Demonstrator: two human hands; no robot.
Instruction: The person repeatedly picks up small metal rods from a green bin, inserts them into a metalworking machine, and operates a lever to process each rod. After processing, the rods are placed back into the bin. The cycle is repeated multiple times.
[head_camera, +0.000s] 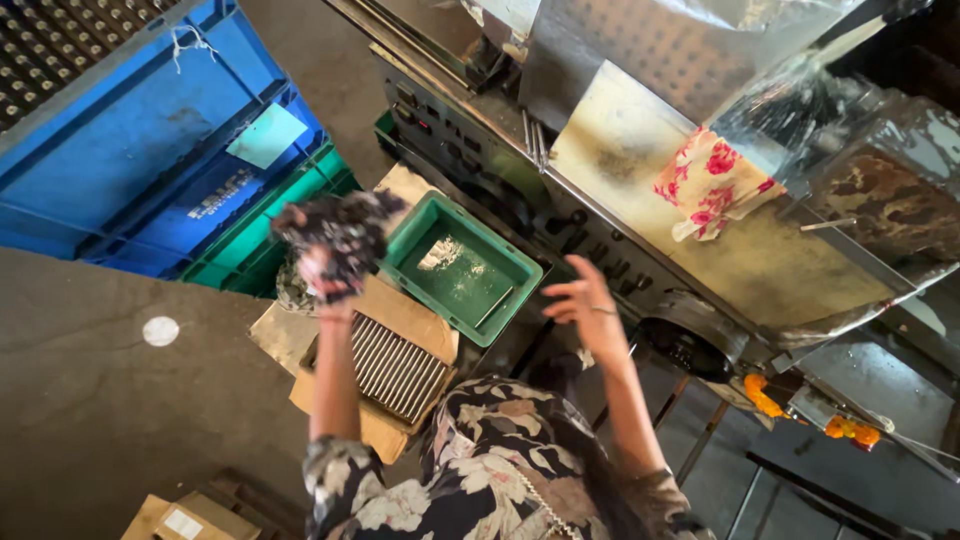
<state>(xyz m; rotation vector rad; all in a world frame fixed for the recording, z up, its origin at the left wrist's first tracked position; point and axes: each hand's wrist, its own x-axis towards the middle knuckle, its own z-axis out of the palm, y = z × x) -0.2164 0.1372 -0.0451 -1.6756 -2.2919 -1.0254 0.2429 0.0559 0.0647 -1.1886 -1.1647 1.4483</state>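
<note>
My left hand (322, 283) is raised and closed around a dark, crumpled patterned cloth (338, 230), held above a cardboard box (385, 432). The box holds a row of several thin metal rods (395, 368). My right hand (585, 305) is empty with its fingers spread. It hovers just right of a green plastic tray (404, 258) and in front of the control panel of a metal machine (470, 150). The tray has only a pale smear in its bottom. Both my arms wear floral sleeves.
Stacked blue crates (150, 140) and a green crate (250, 255) stand at the upper left. A red-and-white floral cloth (712, 182) lies on the machine's stained top plate. Orange pieces (762, 396) sit low on the machine at the right. Grey floor (90, 400) lies to the left.
</note>
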